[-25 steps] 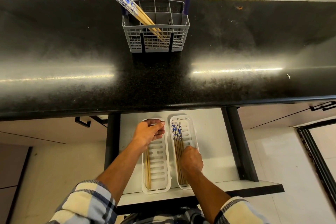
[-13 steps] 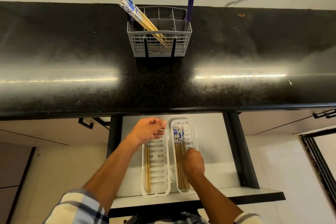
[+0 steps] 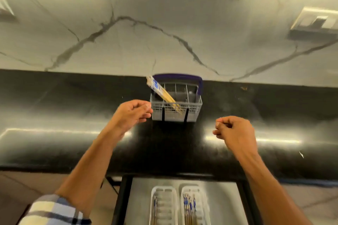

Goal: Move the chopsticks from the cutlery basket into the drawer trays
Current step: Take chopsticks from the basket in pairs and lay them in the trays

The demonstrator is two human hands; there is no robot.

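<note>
Both hands are loosely curled and hold nothing, so the left hand point(image 3: 132, 115), just beside the basket point(image 3: 176, 109), should pinch the chopsticks point(image 3: 161, 91) leaning just beyond its fingertips near their patterned tops, while the right hand point(image 3: 233, 131) steadies the basket.

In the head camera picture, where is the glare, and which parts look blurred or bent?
Head view: bright glare streaks lie across the black countertop on both sides, and a light blows out the top right corner. The left hand and right hand are soft with motion blur. The wide lens bends the counter's edge.
</note>
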